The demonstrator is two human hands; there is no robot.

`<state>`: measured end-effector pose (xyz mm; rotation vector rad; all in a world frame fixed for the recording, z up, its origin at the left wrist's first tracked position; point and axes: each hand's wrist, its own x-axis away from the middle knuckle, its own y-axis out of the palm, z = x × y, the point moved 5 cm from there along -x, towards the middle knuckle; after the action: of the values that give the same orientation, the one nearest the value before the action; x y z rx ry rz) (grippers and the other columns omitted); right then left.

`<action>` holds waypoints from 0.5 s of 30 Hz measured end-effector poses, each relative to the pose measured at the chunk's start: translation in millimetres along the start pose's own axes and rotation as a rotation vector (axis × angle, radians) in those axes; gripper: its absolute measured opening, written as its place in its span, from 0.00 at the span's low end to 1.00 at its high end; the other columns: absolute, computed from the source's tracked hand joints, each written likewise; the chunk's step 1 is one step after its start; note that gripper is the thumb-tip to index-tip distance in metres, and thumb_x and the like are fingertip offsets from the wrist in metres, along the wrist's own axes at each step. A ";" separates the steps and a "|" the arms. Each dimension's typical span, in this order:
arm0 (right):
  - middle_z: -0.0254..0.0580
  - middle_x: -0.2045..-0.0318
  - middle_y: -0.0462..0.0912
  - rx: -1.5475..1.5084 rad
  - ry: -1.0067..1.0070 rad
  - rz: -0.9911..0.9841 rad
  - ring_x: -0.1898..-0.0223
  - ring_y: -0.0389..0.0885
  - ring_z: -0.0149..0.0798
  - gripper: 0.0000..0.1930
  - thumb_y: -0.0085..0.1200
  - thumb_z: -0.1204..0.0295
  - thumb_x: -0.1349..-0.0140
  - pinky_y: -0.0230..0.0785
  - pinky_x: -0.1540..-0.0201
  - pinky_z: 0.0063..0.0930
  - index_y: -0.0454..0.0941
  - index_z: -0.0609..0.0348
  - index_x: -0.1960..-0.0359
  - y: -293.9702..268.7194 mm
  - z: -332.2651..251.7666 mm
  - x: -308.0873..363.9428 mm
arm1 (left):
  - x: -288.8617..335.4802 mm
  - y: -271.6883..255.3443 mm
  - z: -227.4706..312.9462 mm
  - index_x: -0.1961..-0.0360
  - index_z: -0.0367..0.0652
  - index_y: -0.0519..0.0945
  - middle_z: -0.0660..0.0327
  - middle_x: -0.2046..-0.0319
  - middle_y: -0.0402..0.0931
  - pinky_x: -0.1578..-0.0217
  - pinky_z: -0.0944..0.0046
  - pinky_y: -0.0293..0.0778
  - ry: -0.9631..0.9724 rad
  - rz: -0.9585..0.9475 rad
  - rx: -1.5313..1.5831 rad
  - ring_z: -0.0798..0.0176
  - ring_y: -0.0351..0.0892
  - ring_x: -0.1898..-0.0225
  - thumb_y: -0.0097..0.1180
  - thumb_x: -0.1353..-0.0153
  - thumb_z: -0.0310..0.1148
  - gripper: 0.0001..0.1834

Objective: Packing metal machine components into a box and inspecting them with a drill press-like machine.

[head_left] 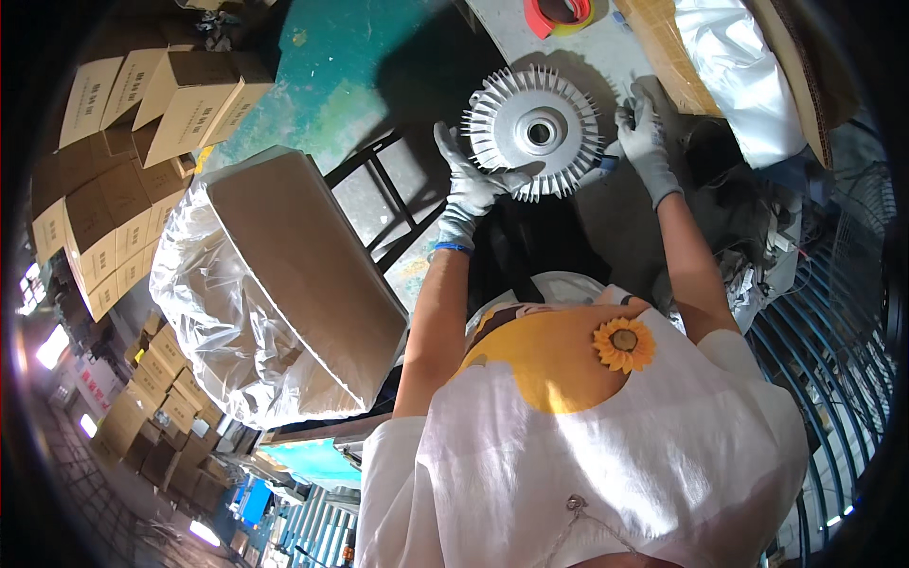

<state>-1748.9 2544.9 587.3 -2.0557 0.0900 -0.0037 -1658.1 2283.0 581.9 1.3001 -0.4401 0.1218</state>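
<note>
A round silver metal housing [519, 134] with fins all around its rim and a hole in its centre lies over the near edge of the worktop. My left hand [466, 187], in a pale work glove, grips its left side; the thumb reaches over the fins and another finger points away. To the right of the housing is my gloved right hand [646, 140], fingers curled and apart from the fins. What it holds, if anything, I cannot make out. A small blue and pale object [600, 171] shows between that hand and the rim, its kind unclear.
Rolls of red and yellow tape [559, 17] sit at the far side of the worktop. A cardboard box [668, 47] with white plastic stands at the far right. On my left is a large plastic-lined carton [303, 275]; stacked boxes [114, 208] lie beyond. A blue wire guard [833, 322] curves along the right.
</note>
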 end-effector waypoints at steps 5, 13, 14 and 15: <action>0.52 0.43 0.59 -0.250 -0.326 0.118 0.42 0.58 0.50 0.34 0.55 0.72 0.51 0.57 0.44 0.37 0.54 0.62 0.42 -25.7 -39.8 11.8 | 12.4 -2.0 6.8 0.39 0.43 0.37 0.57 0.44 0.57 0.39 0.58 0.49 0.375 0.186 -1.044 0.63 0.58 0.43 0.75 0.73 0.35 0.65; 0.47 0.52 0.69 -0.334 -0.049 -0.136 0.45 0.62 0.46 0.26 0.59 0.73 0.54 0.56 0.44 0.32 0.68 0.55 0.49 27.7 32.2 96.2 | 4.0 5.6 -12.6 0.39 0.44 0.41 0.60 0.44 0.60 0.39 0.55 0.48 -0.093 -0.030 -0.146 0.66 0.53 0.41 0.72 0.67 0.44 0.60; 0.46 0.55 0.72 -0.767 0.235 -0.162 0.46 0.63 0.45 0.24 0.59 0.74 0.54 0.57 0.44 0.30 0.71 0.54 0.51 37.0 38.8 93.8 | 5.4 9.8 -14.5 0.39 0.44 0.41 0.60 0.44 0.60 0.39 0.55 0.48 -0.090 -0.030 -0.148 0.66 0.53 0.41 0.72 0.67 0.44 0.60; 0.46 0.55 0.72 -0.769 0.233 -0.160 0.46 0.63 0.45 0.24 0.59 0.74 0.54 0.57 0.44 0.30 0.71 0.54 0.51 34.2 38.0 92.4 | 7.9 14.7 -20.7 0.40 0.50 0.48 0.65 0.43 0.59 0.39 0.49 0.42 -0.082 -0.020 -0.167 0.65 0.52 0.40 0.65 0.63 0.52 0.53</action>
<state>-1657.3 2556.5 536.0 -2.8192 0.0768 -0.3582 -1650.7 2305.4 594.1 1.1474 -0.4962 0.0143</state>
